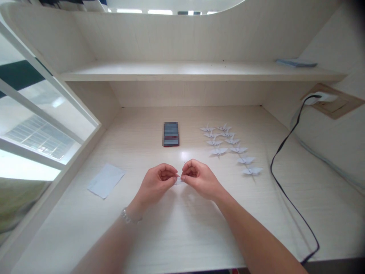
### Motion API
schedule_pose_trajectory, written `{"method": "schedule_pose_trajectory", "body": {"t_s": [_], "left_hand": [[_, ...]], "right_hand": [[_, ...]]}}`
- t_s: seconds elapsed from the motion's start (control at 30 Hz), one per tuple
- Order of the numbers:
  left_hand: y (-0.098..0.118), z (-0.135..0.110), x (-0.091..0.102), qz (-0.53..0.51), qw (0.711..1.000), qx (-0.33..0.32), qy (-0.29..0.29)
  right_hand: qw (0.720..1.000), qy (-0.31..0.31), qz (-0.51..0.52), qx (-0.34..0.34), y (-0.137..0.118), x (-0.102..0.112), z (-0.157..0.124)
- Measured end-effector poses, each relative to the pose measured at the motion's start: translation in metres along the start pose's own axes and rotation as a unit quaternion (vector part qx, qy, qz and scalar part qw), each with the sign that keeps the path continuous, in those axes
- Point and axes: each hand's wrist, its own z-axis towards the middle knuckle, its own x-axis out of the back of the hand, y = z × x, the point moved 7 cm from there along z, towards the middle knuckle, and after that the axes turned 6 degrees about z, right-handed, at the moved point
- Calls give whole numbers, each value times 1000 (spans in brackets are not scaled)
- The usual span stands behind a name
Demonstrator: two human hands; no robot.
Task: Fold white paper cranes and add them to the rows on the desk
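Both hands meet over the middle of the desk, pinching a small piece of folded white paper (178, 181). Thumb and fingertips of my left hand (157, 182) are closed on its left side; a bracelet circles that wrist. My right hand (201, 179) pinches the same paper from the right. Most of the paper is hidden by the fingers, so its exact shape cannot be made out. Several white paper cranes (219, 151) stand in rows to the right, beyond my right hand. A flat white paper sheet (106, 180) lies off to the left.
A dark, blurred-out phone-like rectangle (171, 134) lies behind the hands. On the right, a black cable (278, 182) runs from a wall socket (333, 101) down across the desk. A shelf (171, 71) spans the back, holding a thin stack (296, 62). A window frame borders the left.
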Motion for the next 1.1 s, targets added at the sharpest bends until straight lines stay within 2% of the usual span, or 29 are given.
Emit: {"method": "schedule_pose_trajectory", "body": {"t_s": [0.17, 0.3, 0.5, 0.73, 0.87, 1.1], "left_hand": [[2, 0, 0, -36, 999, 3, 1], [4, -1, -1, 6, 999, -21, 23], [8, -3, -3, 50, 998, -47, 17], [6, 0, 0, -6, 1000, -11, 5], [5, 1, 1, -29, 999, 12, 9], [6, 2, 3, -46, 999, 22, 16]], "right_hand": [[1000, 10, 8, 2, -1, 3, 1], [999, 17, -23, 29, -5, 1, -1], [996, -5, -78, 46, -10, -3, -3], [1000, -29, -1, -5, -1, 0, 0], [999, -11, 7, -31, 2, 6, 0], [997, -18, 71, -37, 6, 9, 3]]}}
